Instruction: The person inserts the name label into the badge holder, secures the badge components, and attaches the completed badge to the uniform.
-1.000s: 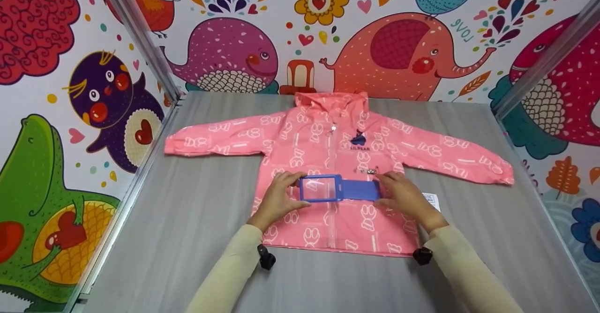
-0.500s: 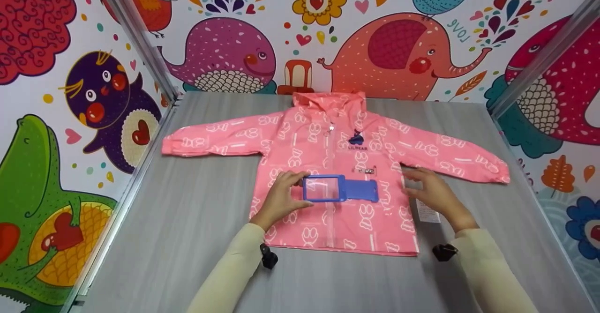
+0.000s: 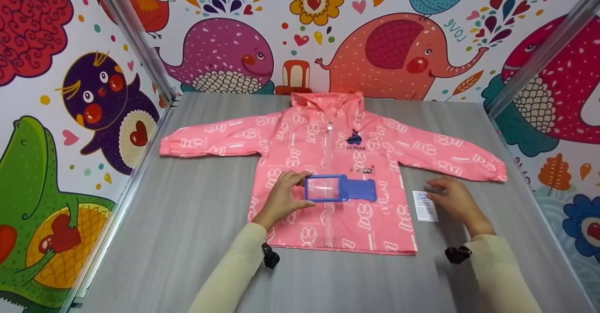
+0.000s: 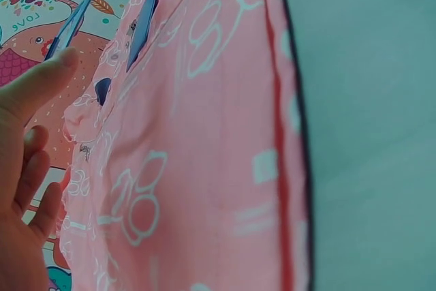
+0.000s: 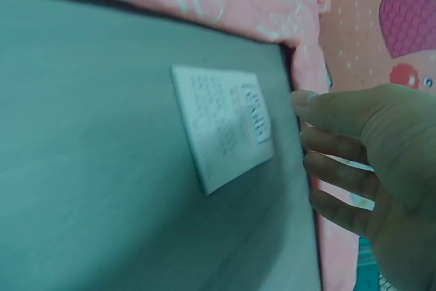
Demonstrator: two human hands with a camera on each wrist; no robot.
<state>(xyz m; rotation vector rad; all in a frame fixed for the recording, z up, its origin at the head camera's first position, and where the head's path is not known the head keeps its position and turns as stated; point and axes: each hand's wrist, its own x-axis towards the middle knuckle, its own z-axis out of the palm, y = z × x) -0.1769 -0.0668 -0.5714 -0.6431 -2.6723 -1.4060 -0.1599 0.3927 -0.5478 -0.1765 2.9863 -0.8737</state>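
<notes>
Well, your left hand (image 3: 282,197) pinches the left end of the blue holder (image 3: 361,190) above the pink jacket (image 3: 342,224); your right hand (image 3: 457,204), loosely bent and gripping nothing, hovers by the white card (image 3: 425,211). The right wrist view reveals a gap there that the head view hides. The holder's clear window (image 3: 322,188) shows only jacket behind.

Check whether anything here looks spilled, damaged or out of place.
Nothing stands out: the jacket lies spread flat, with no visible spill or tear; the card lies beside it; the left hand grips the holder.
</notes>
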